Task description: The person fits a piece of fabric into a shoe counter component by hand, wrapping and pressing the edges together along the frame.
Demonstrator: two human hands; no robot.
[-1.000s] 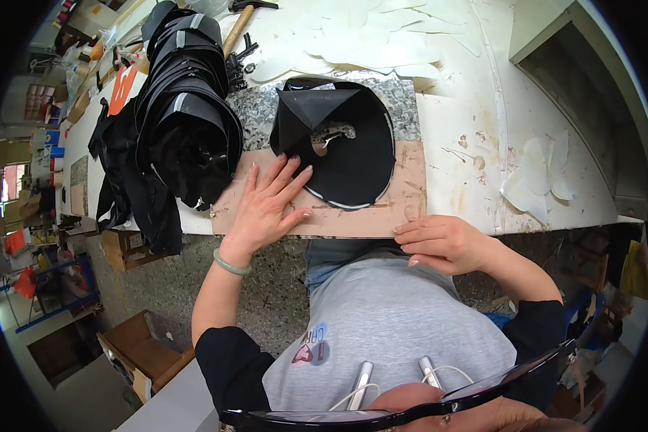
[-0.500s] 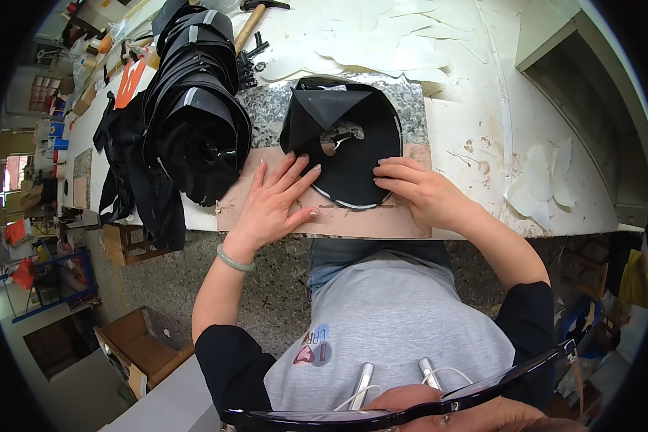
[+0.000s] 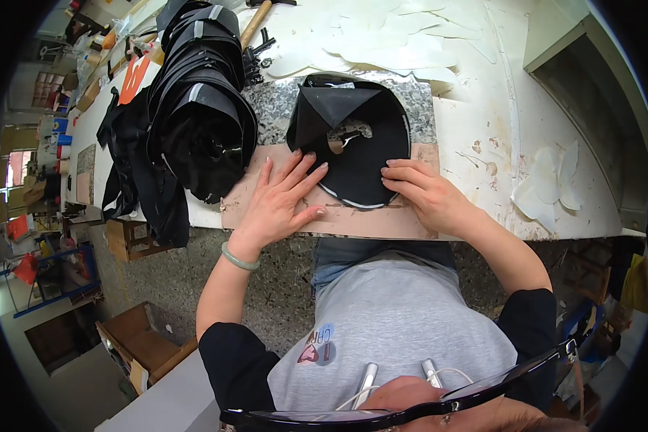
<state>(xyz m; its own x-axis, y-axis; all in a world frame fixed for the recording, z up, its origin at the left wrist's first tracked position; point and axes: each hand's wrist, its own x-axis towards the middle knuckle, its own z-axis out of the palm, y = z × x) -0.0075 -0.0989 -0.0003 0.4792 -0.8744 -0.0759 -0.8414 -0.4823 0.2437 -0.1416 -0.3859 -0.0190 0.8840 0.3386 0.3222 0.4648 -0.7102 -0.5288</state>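
A round black piece of sheet material (image 3: 363, 173) lies before me, with a curved opening in its middle, a folded triangular flap at its upper left and a pale line along its rim. My left hand (image 3: 275, 201) rests flat with fingers spread, its fingertips touching the piece's lower left edge. At the right edge, my right hand (image 3: 432, 196) has its fingers bent and held together on the rim; its thumb is hidden. Under the piece are a pinkish board (image 3: 324, 225) and, farther back, a speckled stone slab (image 3: 421, 111).
To the left stands a nested stack of black curved pieces (image 3: 207, 72), with black cloth (image 3: 140, 165) beside it. Behind are a wooden-handled hammer (image 3: 256, 24) and small black parts (image 3: 258, 61). White cut sheets (image 3: 381, 52) lie at the back, more white pieces (image 3: 543, 183) at right.
The whole view has shifted slightly, so everything sits a little farther right. Both hands keep their places on the black piece.
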